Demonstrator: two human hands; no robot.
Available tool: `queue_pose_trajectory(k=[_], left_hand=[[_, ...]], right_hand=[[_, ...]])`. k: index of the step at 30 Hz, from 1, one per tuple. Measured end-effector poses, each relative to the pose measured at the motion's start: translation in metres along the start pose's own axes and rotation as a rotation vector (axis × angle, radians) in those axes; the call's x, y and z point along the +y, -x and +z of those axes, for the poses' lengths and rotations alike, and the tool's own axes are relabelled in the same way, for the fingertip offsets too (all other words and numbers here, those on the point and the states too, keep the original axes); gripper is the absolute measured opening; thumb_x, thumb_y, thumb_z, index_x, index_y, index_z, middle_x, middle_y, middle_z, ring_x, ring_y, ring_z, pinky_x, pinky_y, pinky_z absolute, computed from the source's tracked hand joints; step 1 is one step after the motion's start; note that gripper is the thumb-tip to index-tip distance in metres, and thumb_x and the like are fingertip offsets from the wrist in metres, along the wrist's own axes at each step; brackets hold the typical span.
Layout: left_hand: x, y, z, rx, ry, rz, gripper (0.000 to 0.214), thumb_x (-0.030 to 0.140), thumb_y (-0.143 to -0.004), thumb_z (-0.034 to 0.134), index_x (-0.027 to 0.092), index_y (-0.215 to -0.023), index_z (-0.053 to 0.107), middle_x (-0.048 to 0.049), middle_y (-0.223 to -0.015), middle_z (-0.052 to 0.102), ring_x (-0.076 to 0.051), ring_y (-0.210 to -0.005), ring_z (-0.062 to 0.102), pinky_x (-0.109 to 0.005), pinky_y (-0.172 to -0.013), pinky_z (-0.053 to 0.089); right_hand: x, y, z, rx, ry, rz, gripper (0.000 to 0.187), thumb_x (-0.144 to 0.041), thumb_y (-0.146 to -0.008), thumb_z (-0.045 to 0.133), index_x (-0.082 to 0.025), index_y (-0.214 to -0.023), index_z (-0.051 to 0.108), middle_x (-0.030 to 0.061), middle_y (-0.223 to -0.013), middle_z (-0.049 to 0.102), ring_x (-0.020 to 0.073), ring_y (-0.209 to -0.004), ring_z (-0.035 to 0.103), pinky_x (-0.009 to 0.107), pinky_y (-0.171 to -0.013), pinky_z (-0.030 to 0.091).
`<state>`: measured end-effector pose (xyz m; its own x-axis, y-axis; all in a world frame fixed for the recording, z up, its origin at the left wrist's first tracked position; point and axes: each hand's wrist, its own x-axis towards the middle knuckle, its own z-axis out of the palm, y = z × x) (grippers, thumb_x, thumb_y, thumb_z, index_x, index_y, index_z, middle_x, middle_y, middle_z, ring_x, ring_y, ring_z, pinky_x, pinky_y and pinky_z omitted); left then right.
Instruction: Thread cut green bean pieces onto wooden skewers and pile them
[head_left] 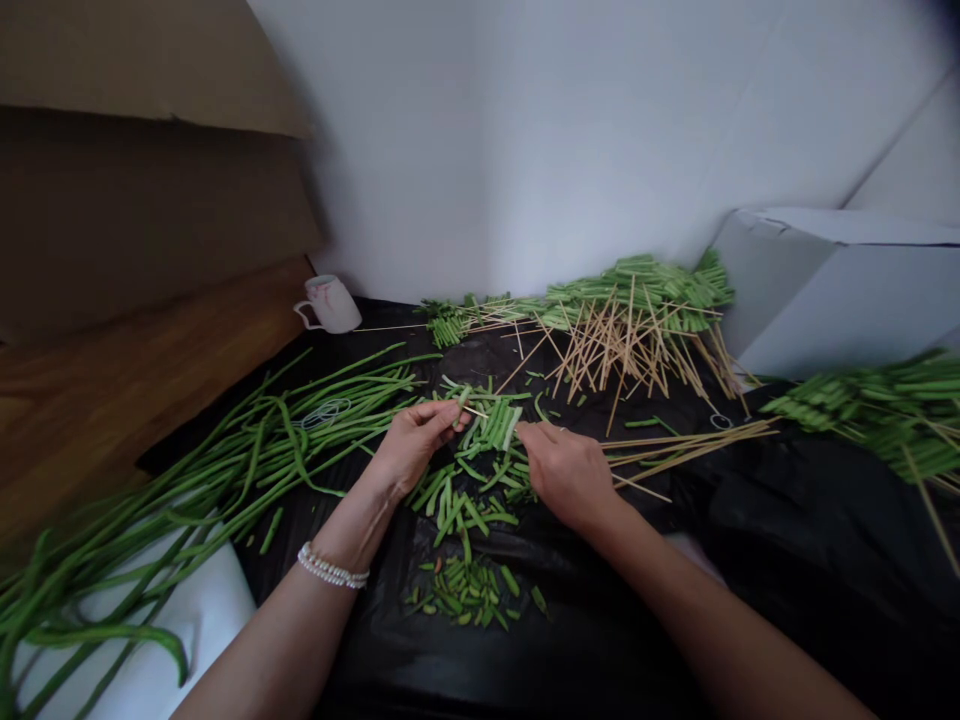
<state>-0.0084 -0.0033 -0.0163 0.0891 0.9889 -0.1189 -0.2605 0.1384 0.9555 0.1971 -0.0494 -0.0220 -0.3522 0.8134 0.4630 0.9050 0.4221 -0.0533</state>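
My right hand (568, 472) is closed around a bamboo skewer, near a row of threaded green bean pieces (496, 424). The skewer's pale tip points left, toward my left hand (429, 435). Between the thumb and fingers of that hand is a cut bean piece (463, 396), right at the tip. Below both hands lies a loose heap of cut bean pieces (452, 503). Nearer to me is a smaller pile of short bean ends (471, 590). Several bare skewers (690, 441) lie just right of my right hand, which partly hides them.
Long uncut beans (247, 470) spread over the left side, partly on a white surface (217, 590). Filled skewers (637, 290) are stacked at the back, with more beans (877, 405) at right. A mug (334, 305), a white box (840, 280) and black sheeting (600, 640) surround the work.
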Motion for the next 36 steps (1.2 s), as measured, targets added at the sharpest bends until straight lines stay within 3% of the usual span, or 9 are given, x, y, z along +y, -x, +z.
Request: queue_pose_trajectory(k=[11, 19, 26, 33, 36], left_hand=[[0.0024, -0.0026, -0.0059, -0.038, 0.128, -0.136, 0.029, 0.023, -0.057, 0.087, 0.011, -0.080, 0.074, -0.0049, -0.077, 0.069, -0.008, -0.067, 0.060, -0.015, -0.059, 0.047], [-0.0007, -0.0020, -0.0063, -0.086, 0.089, -0.089, 0.020, 0.023, -0.068, 0.080, 0.010, -0.081, 0.073, -0.0042, -0.078, 0.067, -0.006, -0.067, 0.058, -0.014, -0.062, 0.048], [0.0002, -0.0012, -0.0054, -0.132, 0.159, -0.155, 0.019, 0.021, -0.068, 0.080, 0.010, -0.082, 0.073, -0.0032, -0.077, 0.065, -0.006, -0.065, 0.057, -0.015, -0.060, 0.047], [0.0008, 0.0000, -0.0047, -0.140, 0.143, -0.122, 0.020, 0.022, -0.069, 0.080, 0.009, -0.082, 0.072, -0.0028, -0.077, 0.065, -0.006, -0.065, 0.057, -0.015, -0.061, 0.048], [0.0008, 0.0007, -0.0027, -0.124, 0.148, -0.130, 0.022, 0.022, -0.067, 0.081, 0.009, -0.082, 0.072, -0.0028, -0.076, 0.065, -0.006, -0.065, 0.057, -0.015, -0.061, 0.048]], right_hand=[[0.0000, 0.0012, 0.0017, 0.055, -0.034, -0.016, 0.026, -0.011, -0.086, 0.044, -0.018, -0.098, 0.065, 0.0013, -0.080, 0.066, 0.0131, -0.065, 0.054, 0.027, -0.058, 0.029], [-0.0009, 0.0001, 0.0005, 0.024, -0.111, 0.035, 0.024, -0.012, -0.087, 0.041, -0.019, -0.088, 0.063, 0.0001, -0.075, 0.064, 0.0120, -0.063, 0.053, 0.027, -0.056, 0.026], [0.0007, 0.0016, 0.0012, 0.095, -0.061, -0.029, 0.025, -0.009, -0.086, 0.041, -0.018, -0.091, 0.064, 0.0020, -0.076, 0.064, 0.0126, -0.066, 0.053, 0.026, -0.060, 0.029], [-0.0030, 0.0007, 0.0000, 0.002, -0.199, 0.051, 0.023, -0.013, -0.089, 0.039, -0.019, -0.088, 0.062, 0.0011, -0.079, 0.065, 0.0129, -0.070, 0.056, 0.026, -0.060, 0.031], [-0.0022, 0.0014, 0.0011, 0.016, -0.159, 0.036, 0.024, -0.011, -0.087, 0.039, -0.018, -0.089, 0.062, 0.0018, -0.078, 0.065, 0.0135, -0.068, 0.056, 0.026, -0.060, 0.031]])
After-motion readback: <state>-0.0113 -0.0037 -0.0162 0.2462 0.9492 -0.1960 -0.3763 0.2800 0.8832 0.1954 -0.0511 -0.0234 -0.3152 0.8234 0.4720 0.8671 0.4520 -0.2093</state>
